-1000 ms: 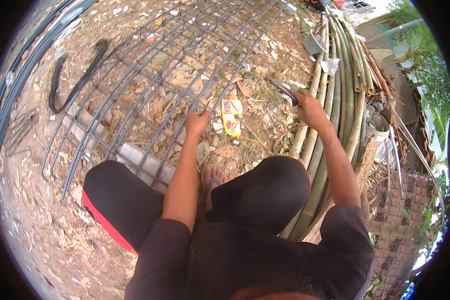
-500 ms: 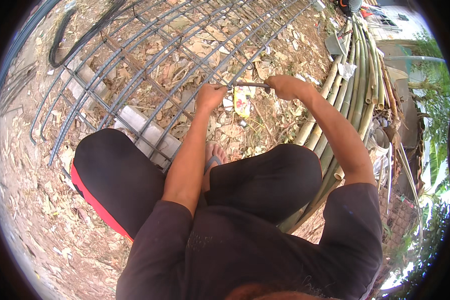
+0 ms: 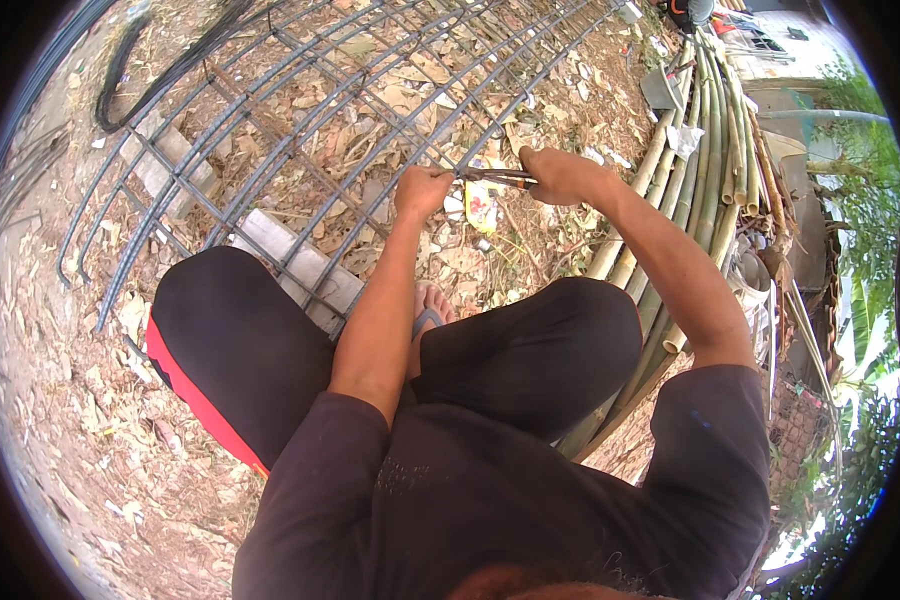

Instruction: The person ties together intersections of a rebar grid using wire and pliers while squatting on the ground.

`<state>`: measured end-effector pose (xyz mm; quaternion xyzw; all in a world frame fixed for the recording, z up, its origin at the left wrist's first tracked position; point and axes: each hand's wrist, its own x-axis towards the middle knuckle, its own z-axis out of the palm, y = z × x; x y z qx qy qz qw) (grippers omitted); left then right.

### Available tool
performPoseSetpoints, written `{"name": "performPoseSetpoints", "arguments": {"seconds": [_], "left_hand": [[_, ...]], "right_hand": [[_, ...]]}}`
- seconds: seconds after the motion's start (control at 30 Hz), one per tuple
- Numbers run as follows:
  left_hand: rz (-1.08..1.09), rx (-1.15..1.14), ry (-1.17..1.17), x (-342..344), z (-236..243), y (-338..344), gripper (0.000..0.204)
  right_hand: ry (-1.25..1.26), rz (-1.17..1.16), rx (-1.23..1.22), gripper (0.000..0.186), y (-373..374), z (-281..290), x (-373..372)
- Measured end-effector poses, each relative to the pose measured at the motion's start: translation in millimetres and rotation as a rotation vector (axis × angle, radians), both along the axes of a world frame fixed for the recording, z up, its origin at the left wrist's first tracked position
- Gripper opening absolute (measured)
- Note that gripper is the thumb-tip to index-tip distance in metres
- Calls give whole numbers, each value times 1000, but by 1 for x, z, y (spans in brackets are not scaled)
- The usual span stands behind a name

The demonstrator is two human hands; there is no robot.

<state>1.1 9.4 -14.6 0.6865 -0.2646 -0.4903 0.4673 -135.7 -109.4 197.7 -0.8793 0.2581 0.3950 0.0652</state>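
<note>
My right hand (image 3: pixel 567 178) is closed round the handles of a pair of pincers (image 3: pixel 500 177), which look slightly apart. The jaws point left, toward the near right edge of a rebar mesh (image 3: pixel 315 125) of ribbed steel bars. Right beside the jaws, my left hand (image 3: pixel 423 190) is closed in a pinch at that edge bar. What its fingers hold is too small to make out. A yellow and red wrapper (image 3: pixel 481 208) lies on the ground below the pincers.
Concrete blocks (image 3: pixel 300 265) sit under the mesh's near end. Bundled bamboo poles (image 3: pixel 705 180) run along the right, with a grey container (image 3: pixel 660 90) beside them. A black wire coil (image 3: pixel 120 80) lies far left. Dry leaves cover the ground round my sandalled foot (image 3: pixel 430 305).
The pincers have turned so that both handles show and their jaws sit close to my left fingers. My right hand has shifted slightly left; my left hand stays nearly in place.
</note>
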Motion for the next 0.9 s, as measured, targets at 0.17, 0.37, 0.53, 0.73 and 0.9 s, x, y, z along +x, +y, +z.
{"name": "performPoseSetpoints", "arguments": {"seconds": [0.17, 0.37, 0.53, 0.73, 0.9], "left_hand": [[-7, -42, -61, 0, -10, -1, 33], [-13, -63, -65, -3, -11, -3, 30], [-18, -37, -24, -3, -19, 2, 30], [-46, -33, -69, -4, -9, -2, 30], [-55, -41, -34, 3, -16, 1, 28]], "right_hand": [[116, -373, 189, 40, 20, 21, 20], [-359, 750, -457, 40, 9, 15, -5], [24, 1, -123, 44, 27, 8, -1], [-117, -118, -269, 49, 34, -19, -50], [-36, 17, -265, 48, 36, 0, -18]]}}
